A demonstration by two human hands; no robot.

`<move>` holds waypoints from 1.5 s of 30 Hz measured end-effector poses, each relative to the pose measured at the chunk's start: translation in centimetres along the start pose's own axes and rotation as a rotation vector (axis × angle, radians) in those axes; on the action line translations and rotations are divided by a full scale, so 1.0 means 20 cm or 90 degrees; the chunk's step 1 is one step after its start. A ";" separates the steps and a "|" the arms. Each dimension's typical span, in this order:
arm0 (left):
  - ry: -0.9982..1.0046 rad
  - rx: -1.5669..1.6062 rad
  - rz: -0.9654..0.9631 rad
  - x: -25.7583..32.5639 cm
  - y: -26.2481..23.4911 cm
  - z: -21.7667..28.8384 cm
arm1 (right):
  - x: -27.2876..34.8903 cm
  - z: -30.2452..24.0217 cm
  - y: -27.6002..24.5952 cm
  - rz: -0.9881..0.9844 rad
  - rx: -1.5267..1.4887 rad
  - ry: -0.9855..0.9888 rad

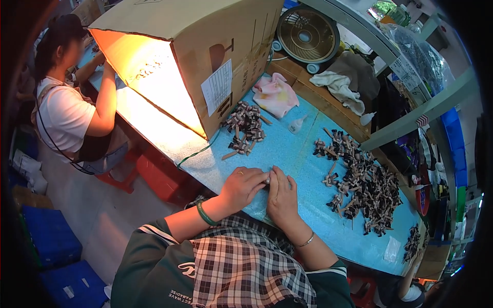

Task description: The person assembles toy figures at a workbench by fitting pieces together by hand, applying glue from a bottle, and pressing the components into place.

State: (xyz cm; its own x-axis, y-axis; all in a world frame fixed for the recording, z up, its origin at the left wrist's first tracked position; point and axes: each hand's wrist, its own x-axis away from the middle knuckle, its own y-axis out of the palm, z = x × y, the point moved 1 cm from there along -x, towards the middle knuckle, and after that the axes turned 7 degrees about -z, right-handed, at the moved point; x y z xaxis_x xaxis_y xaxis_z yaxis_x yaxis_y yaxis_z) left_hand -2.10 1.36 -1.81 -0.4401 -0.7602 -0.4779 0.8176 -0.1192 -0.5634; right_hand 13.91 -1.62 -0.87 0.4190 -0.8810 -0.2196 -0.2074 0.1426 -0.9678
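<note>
Close together at the table's near edge, my left hand (241,189) and my right hand (282,199) meet at the fingertips. Both are closed in a pinch around something small, mostly hidden by the fingers, which I cannot make out. Beyond my left hand lies a smaller heap of dark-and-pale little figure-like pieces (245,123), with a few flat tan sticks among them. A much larger heap of similar pieces (365,185) spreads to the right of my right hand. Farther back, a small white squeeze bottle (297,124) lies on its side next to a pink cloth (277,96).
A large cardboard box (221,56), brightly lit inside, stands on the blue table (303,205) at far left, a green cord (197,155) beside it. Behind are a fan (307,37), rags (341,82) and a metal post (411,119). A co-worker (72,102) sits left.
</note>
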 end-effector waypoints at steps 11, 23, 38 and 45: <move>-0.022 0.025 0.028 0.00 0.02 -0.03 | -0.03 0.06 -0.02 0.044 -0.188 0.024; -0.062 0.049 0.018 0.01 0.03 -0.06 | -0.06 0.15 -0.07 -0.041 -0.255 -0.058; -0.116 0.071 0.025 0.03 0.02 -0.06 | -0.42 0.28 -0.13 -0.548 -0.829 0.196; -0.109 0.054 0.047 0.03 0.02 -0.05 | -0.42 0.25 -0.12 -0.504 -0.725 0.181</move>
State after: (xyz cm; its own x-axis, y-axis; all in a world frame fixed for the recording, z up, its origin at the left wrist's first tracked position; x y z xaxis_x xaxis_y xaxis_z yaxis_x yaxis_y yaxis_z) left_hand -2.42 1.57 -2.96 -0.3147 -0.8657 -0.3893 0.8768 -0.1079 -0.4687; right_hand 15.29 7.73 2.67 0.5973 -0.6344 0.4907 -0.6518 -0.7405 -0.1638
